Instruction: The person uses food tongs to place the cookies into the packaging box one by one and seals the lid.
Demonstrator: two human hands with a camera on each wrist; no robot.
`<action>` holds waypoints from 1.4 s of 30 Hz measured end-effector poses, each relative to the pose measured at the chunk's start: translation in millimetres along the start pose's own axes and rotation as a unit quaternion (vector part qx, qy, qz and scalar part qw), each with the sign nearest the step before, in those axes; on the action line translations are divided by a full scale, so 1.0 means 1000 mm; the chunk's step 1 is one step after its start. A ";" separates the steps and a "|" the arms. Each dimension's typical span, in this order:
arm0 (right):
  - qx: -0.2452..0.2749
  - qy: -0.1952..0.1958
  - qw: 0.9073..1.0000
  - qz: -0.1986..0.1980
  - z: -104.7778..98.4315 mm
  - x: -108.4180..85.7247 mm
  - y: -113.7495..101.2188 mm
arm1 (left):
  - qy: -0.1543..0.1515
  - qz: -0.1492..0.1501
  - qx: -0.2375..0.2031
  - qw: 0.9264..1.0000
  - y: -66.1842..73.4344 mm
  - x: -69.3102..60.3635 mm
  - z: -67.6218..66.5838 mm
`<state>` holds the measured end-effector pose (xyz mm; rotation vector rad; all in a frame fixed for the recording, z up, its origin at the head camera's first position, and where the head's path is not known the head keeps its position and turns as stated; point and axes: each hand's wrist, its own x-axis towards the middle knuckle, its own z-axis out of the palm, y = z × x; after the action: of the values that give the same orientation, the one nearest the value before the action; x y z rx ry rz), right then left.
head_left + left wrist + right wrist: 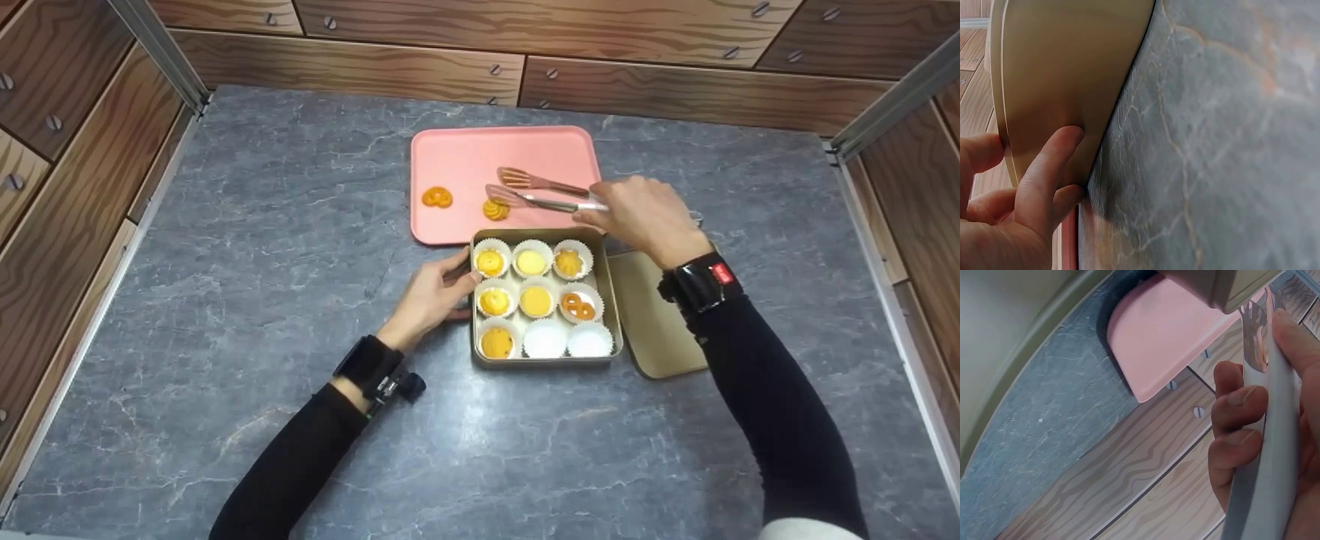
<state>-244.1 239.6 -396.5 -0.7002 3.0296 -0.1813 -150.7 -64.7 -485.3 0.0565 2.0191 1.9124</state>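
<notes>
My right hand grips a pair of serving tongs, pale along the handle in the right wrist view. The tongs' jaws are spread over the pink tray, and the lower one overlaps a yellow swirl cookie. A pretzel cookie lies farther left. At the left side of a gold tin, my left hand holds the edge, thumb at the rim, fingers against the outer wall. Inside the tin, white paper cups stand in rows; several hold cookies, two at the front right hold none.
The tin's lid lies on the grey marbled table at the right, partly beneath the right forearm. Wood-patterned panels border the table at the back and both sides.
</notes>
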 end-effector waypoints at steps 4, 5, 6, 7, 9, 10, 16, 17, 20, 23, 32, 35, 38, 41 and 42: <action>0.006 0.005 1.000 -0.003 0.002 -0.001 0.002 | -0.001 -0.011 -0.008 1.000 0.001 0.000 0.001; 0.007 0.005 1.000 -0.004 0.003 -0.001 0.002 | -0.002 -0.013 -0.010 1.000 0.001 0.000 0.001; 0.007 0.004 1.000 -0.006 0.003 -0.002 0.001 | -0.002 -0.013 -0.012 1.000 0.002 0.000 0.001; 0.006 0.004 1.000 -0.007 0.004 -0.002 0.001 | -0.003 -0.012 -0.014 1.000 0.002 0.000 0.001; 0.003 0.003 1.000 -0.007 0.005 -0.001 0.000 | -0.003 -0.012 -0.015 1.000 0.001 -0.001 0.001; 0.001 0.001 1.000 -0.006 0.005 -0.001 0.000 | -0.003 -0.011 -0.013 1.000 0.001 -0.001 0.001; 0.000 -0.012 1.000 -0.002 0.008 -0.003 0.000 | -0.002 -0.017 -0.007 1.000 0.002 -0.001 0.001; -0.001 -0.013 1.000 -0.003 0.008 -0.003 0.001 | -0.001 -0.018 -0.005 1.000 0.002 -0.001 0.001; -0.002 -0.005 1.000 -0.012 0.010 -0.003 0.002 | 0.002 -0.011 0.015 1.000 0.002 -0.001 0.001; -0.003 0.002 1.000 -0.022 0.011 -0.004 0.003 | 0.001 -0.012 0.016 1.000 0.002 0.000 0.001; -0.007 0.009 1.000 -0.023 0.011 -0.005 0.001 | -0.001 -0.022 -0.003 1.000 0.002 -0.001 0.001; -0.010 0.019 0.999 -0.026 0.011 -0.006 0.002 | -0.001 -0.024 -0.006 1.000 0.002 -0.002 0.001; -0.006 0.027 0.999 -0.025 0.010 -0.007 0.003 | 0.002 -0.022 -0.005 1.000 0.002 -0.002 0.001; 0.003 0.024 1.000 -0.016 0.007 -0.008 0.003 | 0.003 -0.020 -0.007 1.000 0.002 -0.002 0.000; 0.005 0.022 1.000 -0.015 0.007 -0.008 0.003 | 0.002 -0.018 -0.007 1.000 0.001 -0.002 0.000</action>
<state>-237.9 245.1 -403.6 -0.7499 3.0598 -0.2143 -149.4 -64.6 -483.5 0.0114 1.9968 1.9049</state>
